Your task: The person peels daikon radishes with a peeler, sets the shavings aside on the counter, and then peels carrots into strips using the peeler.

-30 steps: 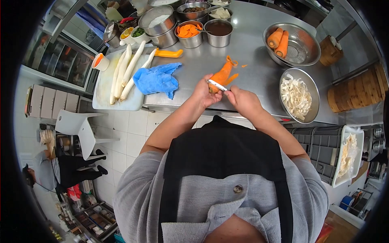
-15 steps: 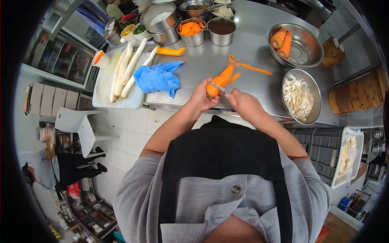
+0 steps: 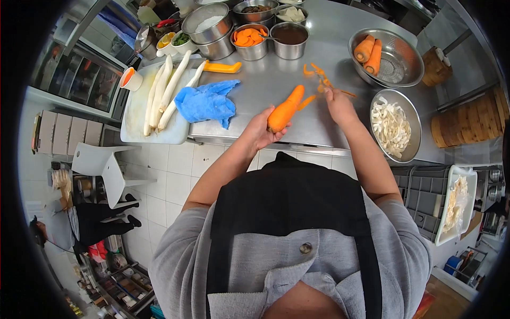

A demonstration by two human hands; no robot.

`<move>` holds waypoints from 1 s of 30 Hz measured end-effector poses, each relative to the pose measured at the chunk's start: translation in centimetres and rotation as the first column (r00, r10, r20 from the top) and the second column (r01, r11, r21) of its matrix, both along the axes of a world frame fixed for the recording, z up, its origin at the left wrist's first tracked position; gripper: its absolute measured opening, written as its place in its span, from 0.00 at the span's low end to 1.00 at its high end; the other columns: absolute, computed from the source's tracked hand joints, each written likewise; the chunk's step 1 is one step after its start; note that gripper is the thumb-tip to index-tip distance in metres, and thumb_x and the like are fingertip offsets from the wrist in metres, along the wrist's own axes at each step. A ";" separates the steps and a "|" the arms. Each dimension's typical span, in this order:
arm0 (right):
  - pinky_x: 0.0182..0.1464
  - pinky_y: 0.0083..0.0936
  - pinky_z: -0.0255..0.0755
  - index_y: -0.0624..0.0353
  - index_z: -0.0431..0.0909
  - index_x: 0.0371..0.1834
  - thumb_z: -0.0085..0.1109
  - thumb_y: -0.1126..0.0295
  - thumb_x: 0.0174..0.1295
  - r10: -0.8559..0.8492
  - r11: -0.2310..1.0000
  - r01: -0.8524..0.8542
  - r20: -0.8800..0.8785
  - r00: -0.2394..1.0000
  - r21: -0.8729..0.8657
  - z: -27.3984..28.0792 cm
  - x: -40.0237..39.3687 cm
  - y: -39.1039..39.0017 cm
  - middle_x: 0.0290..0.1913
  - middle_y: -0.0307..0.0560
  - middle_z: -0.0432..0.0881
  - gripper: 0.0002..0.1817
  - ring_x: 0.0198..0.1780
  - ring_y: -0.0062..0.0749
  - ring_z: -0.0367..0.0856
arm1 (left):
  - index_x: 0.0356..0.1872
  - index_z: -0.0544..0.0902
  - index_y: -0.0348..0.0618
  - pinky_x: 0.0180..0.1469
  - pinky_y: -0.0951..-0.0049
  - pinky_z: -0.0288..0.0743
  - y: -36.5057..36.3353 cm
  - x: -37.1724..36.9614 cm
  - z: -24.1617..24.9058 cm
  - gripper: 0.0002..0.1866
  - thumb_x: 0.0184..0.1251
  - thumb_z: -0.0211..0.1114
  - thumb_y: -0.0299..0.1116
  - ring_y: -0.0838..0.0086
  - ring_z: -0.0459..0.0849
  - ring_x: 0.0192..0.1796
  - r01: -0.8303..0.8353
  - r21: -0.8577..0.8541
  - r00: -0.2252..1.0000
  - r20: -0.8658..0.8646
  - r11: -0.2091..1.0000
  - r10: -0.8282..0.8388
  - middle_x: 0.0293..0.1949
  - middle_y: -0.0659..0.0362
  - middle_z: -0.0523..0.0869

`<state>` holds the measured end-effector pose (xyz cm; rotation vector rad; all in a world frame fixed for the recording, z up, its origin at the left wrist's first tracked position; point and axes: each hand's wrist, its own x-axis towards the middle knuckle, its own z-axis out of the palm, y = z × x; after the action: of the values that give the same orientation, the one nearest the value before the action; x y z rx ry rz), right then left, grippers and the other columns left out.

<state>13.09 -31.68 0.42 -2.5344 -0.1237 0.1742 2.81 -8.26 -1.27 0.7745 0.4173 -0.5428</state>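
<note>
Near the front edge of the steel table, my left hand [image 3: 259,130] holds a carrot [image 3: 286,110] by its thick end, the thin end pointing away from me. My right hand [image 3: 340,106] is closed around a peeler [image 3: 322,87], apart from the carrot and over the orange peelings [image 3: 319,73]. One more strip of peel lies right beside the carrot. The blue cloth [image 3: 208,102] rests to the left of my left hand, partly on the white cutting board [image 3: 135,114].
Several long white roots [image 3: 170,87] lie on the board by a yellow-handled tool [image 3: 222,67]. Metal pots [image 3: 291,50] stand at the back. On the right are a colander [image 3: 406,58] with two carrots and a bowl [image 3: 415,127] of white strips. A person [image 3: 98,218] is at far left.
My right hand has moved with the peeler from the carrot's thick end to the right and away from me, over the peelings. The peelings have shifted. My left hand still holds the carrot.
</note>
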 end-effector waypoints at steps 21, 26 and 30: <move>0.51 0.48 0.72 0.58 0.77 0.47 0.33 0.47 0.72 0.212 0.947 -0.228 -0.090 0.973 -0.229 1.1 -1.6 1.0 0.44 0.60 0.83 0.27 0.49 0.54 0.80 | 0.47 0.73 0.39 0.22 0.77 0.61 -0.9 0.7 -0.2 0.22 0.72 0.44 0.50 0.70 0.71 0.24 -0.109 -0.109 0.989 -0.109 0.988 0.097 0.30 0.49 0.76; 0.55 0.47 0.69 0.60 0.76 0.50 0.35 0.47 0.72 0.141 0.981 -0.146 -0.051 0.989 -0.125 1.5 -0.6 -0.6 0.47 0.62 0.82 0.28 0.53 0.55 0.78 | 0.47 0.74 0.39 0.22 0.77 0.61 -0.3 0.5 -0.1 0.23 0.72 0.44 0.50 0.69 0.72 0.24 -0.125 -0.068 0.984 -0.134 0.990 0.115 0.29 0.50 0.76; 0.48 0.49 0.71 0.61 0.75 0.43 0.36 0.46 0.72 0.265 0.959 -0.276 -0.133 0.955 -0.068 3.8 -5.9 2.5 0.40 0.61 0.83 0.27 0.46 0.57 0.80 | 0.45 0.74 0.40 0.21 0.77 0.61 -0.1 0.7 -0.3 0.22 0.72 0.45 0.50 0.69 0.72 0.23 -0.116 -0.043 0.983 -0.150 0.992 0.108 0.28 0.50 0.77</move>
<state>7.20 -29.21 4.24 -2.5744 -0.4243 0.4513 3.46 -8.32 -1.56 0.6592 0.5779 -0.5052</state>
